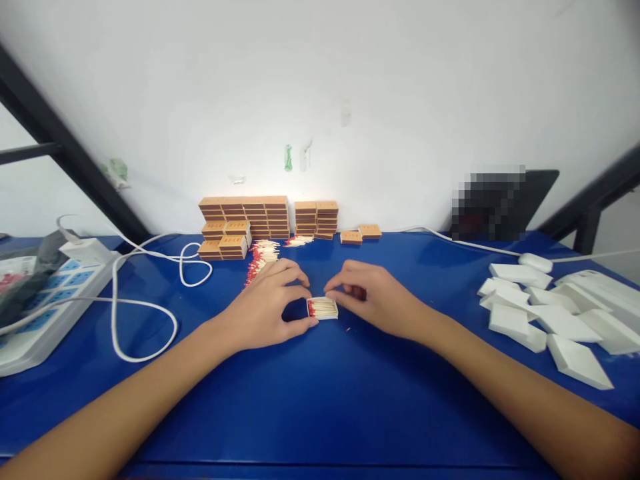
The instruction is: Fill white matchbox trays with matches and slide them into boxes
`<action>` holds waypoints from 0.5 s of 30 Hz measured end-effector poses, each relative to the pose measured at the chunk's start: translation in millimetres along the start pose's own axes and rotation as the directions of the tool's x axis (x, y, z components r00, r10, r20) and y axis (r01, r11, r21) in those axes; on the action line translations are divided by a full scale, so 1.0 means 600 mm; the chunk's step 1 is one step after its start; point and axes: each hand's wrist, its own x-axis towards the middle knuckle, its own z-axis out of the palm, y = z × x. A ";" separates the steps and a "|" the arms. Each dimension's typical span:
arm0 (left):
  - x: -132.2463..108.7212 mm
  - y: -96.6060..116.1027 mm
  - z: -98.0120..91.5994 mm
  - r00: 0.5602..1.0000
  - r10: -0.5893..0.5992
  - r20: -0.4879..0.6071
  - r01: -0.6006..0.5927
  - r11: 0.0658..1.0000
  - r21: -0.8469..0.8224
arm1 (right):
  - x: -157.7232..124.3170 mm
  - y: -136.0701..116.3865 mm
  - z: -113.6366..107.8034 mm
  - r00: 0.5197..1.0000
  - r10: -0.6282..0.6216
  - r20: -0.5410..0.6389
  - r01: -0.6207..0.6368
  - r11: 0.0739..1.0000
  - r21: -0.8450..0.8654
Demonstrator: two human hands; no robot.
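Observation:
A small white matchbox tray (329, 317) lies on the blue table in front of me, filled with red-tipped matches (324, 307). My left hand (267, 303) grips its left end, thumb at the near corner and index finger at the far corner. Just beyond the tray's far right edge is my right hand (375, 297), thumb and fingers drawn together; whatever may be between them is hidden. A heap of loose matches (263, 257) spreads behind my left hand, partly covered by it. A smaller pile of matches (299, 241) lies farther back.
Stacked matchboxes (245, 217) stand against the wall, with a second stack (317, 219) beside them and two single boxes (361, 233) to the right. Several empty white trays (560, 320) are heaped at right. A power strip (60, 300) and white cable (115, 320) occupy the left.

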 end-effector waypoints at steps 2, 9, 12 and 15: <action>0.000 -0.005 0.001 1.000 -0.023 -0.006 0.023 1.000 0.006 | 0.020 0.038 -0.014 0.991 0.076 -0.111 -0.087 0.991 -0.103; 0.001 -0.024 0.000 0.988 -0.090 -0.124 0.103 0.989 0.107 | 0.095 0.147 -0.046 0.989 0.144 -0.040 -0.145 0.858 -0.492; 0.001 -0.030 -0.003 0.983 -0.096 -0.153 0.118 0.983 0.139 | 0.098 0.147 -0.046 0.988 0.148 -0.037 -0.147 0.863 -0.484; 0.000 -0.033 -0.004 0.981 -0.105 -0.161 0.131 0.978 0.163 | 0.084 0.138 -0.051 0.990 0.139 -0.039 -0.143 0.906 -0.398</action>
